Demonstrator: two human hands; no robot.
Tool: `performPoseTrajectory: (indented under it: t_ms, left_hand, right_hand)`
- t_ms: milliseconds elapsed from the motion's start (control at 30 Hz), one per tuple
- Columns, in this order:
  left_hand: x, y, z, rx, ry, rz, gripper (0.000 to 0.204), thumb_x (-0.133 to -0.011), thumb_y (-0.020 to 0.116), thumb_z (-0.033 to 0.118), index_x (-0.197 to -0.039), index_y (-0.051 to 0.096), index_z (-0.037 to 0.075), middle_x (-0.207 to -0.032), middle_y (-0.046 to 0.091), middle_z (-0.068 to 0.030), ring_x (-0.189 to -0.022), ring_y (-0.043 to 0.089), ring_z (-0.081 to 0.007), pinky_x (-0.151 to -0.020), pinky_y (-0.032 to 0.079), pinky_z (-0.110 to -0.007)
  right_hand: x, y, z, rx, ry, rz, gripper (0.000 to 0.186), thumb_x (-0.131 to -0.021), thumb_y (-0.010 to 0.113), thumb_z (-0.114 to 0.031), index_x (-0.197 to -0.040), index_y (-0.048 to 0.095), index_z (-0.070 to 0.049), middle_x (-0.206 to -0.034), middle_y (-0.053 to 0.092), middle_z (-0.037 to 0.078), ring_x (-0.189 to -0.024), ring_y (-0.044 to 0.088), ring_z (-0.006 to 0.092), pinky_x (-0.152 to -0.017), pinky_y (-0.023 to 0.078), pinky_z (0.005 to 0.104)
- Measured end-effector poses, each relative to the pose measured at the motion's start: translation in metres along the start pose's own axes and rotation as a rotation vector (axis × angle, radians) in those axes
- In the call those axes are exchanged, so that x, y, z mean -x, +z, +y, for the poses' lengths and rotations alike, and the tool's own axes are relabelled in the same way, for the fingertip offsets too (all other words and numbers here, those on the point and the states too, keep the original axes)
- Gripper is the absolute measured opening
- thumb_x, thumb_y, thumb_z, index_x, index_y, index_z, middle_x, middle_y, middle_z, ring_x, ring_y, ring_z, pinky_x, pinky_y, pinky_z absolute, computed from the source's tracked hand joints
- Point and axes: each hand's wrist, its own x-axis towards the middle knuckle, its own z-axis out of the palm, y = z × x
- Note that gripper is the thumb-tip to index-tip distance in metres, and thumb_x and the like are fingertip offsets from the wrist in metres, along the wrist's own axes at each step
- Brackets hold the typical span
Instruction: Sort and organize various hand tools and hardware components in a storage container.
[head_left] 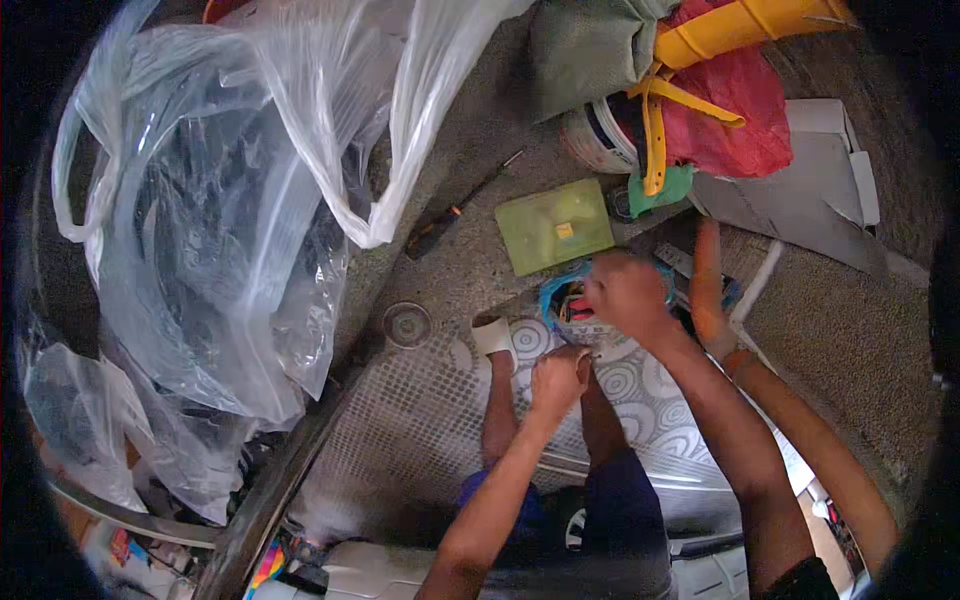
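My left hand [560, 383] is closed in front of my shin, near the patterned mat; what it pinches, if anything, is too small to name. Slightly farther away and to the right, my right hand [628, 293] is curled into a loose fist, a little blurred, and whatever it holds is hidden. Partly behind it sits an open container with a blue rim [549, 300], with red and dark items inside. Just beyond lies a translucent yellow-green plastic case [553, 227], its lid closed.
Clear plastic bags [225, 250] hang at left. A screwdriver [435, 232] and small round dish [407, 325] lie on the floor. Right stand a white bucket [600, 135], yellow plastic piece [655, 130], red bag [740, 120] and grey cardboard [780, 200]. Another bare limb [810, 440] extends at right.
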Motion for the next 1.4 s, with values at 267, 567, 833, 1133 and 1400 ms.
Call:
performPoseTrajectory:
  t_ms: [267,567,833,1133,1400]
  left_hand:
    - [0.000,-0.003,0.039,-0.161,0.005,-0.012,0.017,-0.078,0.067,0.016,-0.094,0.071,0.011,-0.104,0.063,-0.0143,-0.097,0.061,-0.0313,-0.080,0.049,-0.044]
    - [-0.029,0.025,0.040,-0.310,0.244,0.058,0.017,-0.081,0.058,0.015,-0.091,0.068,0.006,-0.093,0.065,-0.0107,-0.086,0.065,-0.0256,-0.086,0.048,-0.049]
    - [-0.101,0.067,0.024,-0.419,-0.121,-0.147,0.015,-0.080,0.062,0.016,-0.089,0.074,0.012,-0.083,0.071,-0.0094,-0.081,0.070,-0.0274,-0.070,0.056,-0.039]
    - [-0.080,0.075,0.028,-0.257,0.271,0.163,0.043,-0.077,0.063,0.020,-0.118,0.061,0.006,-0.123,0.056,-0.0169,-0.119,0.048,-0.0318,-0.099,0.033,-0.053]
    - [-0.042,0.020,0.065,-0.377,0.202,0.226,0.023,-0.073,0.062,0.021,-0.082,0.071,0.001,-0.109,0.051,-0.0158,-0.110,0.045,-0.0339,-0.105,0.029,-0.056]
  right_hand:
    - [-0.081,0.047,0.070,-0.211,0.093,0.391,0.064,-0.069,0.082,-0.037,-0.115,0.057,0.000,-0.108,0.062,0.021,-0.091,0.062,0.0407,-0.083,0.050,0.0448]
    - [-0.091,0.006,0.050,-0.823,0.324,-0.115,0.066,-0.059,0.092,-0.028,-0.111,0.063,0.001,-0.102,0.069,0.010,-0.086,0.066,0.0178,-0.075,0.053,0.0316]
    - [-0.049,-0.043,0.004,-0.781,0.212,-0.069,0.054,-0.064,0.087,-0.020,-0.109,0.063,-0.001,-0.098,0.070,0.009,-0.086,0.066,0.0145,-0.079,0.053,0.0313]
    - [0.077,-0.148,0.007,-0.385,0.081,0.085,0.051,-0.063,0.082,-0.018,-0.104,0.058,-0.002,-0.090,0.065,0.015,-0.085,0.066,0.0297,-0.077,0.051,0.0388]
    - [0.087,-0.116,0.045,-0.288,0.079,0.078,0.045,-0.063,0.080,-0.012,-0.102,0.060,-0.002,-0.089,0.066,0.015,-0.084,0.067,0.0298,-0.076,0.051,0.0382]
